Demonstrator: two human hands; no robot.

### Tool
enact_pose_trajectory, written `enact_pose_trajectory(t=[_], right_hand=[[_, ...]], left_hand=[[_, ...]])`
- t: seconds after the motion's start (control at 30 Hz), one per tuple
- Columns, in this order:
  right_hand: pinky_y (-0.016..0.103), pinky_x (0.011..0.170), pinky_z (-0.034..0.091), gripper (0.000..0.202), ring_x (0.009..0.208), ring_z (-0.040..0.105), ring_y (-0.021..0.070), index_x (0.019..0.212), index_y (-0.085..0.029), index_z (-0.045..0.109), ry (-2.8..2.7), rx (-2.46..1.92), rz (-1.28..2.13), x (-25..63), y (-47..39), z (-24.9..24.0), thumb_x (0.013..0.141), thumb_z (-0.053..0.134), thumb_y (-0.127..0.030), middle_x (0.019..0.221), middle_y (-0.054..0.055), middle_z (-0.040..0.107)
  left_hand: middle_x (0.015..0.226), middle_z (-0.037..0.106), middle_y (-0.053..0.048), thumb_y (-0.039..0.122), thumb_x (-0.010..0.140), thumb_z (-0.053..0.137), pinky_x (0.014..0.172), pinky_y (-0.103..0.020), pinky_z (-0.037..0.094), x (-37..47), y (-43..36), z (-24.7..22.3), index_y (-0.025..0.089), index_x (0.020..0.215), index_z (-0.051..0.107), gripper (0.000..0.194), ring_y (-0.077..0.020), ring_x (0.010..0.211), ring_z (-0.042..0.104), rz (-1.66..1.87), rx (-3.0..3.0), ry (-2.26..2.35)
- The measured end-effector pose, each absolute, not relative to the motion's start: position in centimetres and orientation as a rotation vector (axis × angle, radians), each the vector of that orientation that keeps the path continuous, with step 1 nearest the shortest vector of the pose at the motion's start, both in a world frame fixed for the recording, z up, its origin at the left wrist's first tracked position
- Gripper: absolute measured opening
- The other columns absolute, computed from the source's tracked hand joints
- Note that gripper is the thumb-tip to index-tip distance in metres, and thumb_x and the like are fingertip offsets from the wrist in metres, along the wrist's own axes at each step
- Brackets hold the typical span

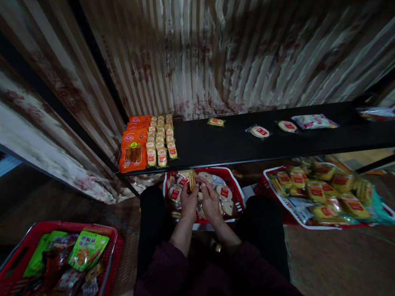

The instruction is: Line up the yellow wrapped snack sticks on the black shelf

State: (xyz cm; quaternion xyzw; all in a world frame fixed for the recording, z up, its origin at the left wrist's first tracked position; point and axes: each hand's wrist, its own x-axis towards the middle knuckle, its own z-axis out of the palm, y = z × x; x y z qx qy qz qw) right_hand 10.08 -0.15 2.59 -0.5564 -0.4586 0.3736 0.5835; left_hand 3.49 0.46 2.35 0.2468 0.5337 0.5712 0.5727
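Both hands are over a red basket (pixel 238 191) of round wrapped cookies (pixel 224 192) between my knees. My left hand (pixel 188 204) is closed around a small stack of wrapped crackers (pixel 192 181), held on edge above the basket. Close beside it, my right hand (pixel 211 204) has its fingers bent together near the stack. Whatever its fingertips hold, if anything, is hidden. On the black shelf (pixel 200 145) ahead, orange snack packets (pixel 133 150) stand at the left end, alongside rows of small yellow wrapped cakes (pixel 161 147).
Several single packets lie along the shelf, among them a wrapped cookie (pixel 260 132) and a white-and-pink packet (pixel 314 121). To the right is a basket (pixel 285 211) of yellow packets. A red basket (pixel 102 231) with green snack bags (pixel 88 249) stands at lower left.
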Motion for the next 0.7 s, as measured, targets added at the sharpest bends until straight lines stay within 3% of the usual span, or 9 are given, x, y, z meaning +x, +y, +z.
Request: enact_pose_trajectory(t=[0.4, 0.7], right_hand=[[0.041, 0.099, 0.041, 0.045, 0.108, 0.058, 0.0235, 0.112, -0.019, 0.063, -1.048, -1.266, 0.933, 10.0, -0.4, 2.3, 0.084, 0.046, -0.050, 0.115, 0.010, 0.065], [0.041, 0.100, 0.039, 0.043, 0.111, 0.057, 0.0221, 0.114, -0.019, 0.062, -1.079, -1.273, 0.911, 9.8, -0.4, 1.7, 0.086, 0.045, -0.047, 0.118, 0.009, 0.063]], left_hand=[[0.079, 0.069, -0.004, 0.042, 0.061, 0.070, 0.073, -0.030, 0.048, 3.2, 0.5, 1.5, 0.016, 0.078, 0.065, 0.031, -0.0161, 0.074, 0.064, 1.357, 0.258, 1.147], [0.077, 0.069, -0.004, 0.034, 0.074, 0.062, 0.068, -0.026, 0.050, 3.3, 0.6, 2.1, 0.016, 0.085, 0.065, 0.021, -0.0141, 0.068, 0.064, 1.292, -0.050, 1.026]])
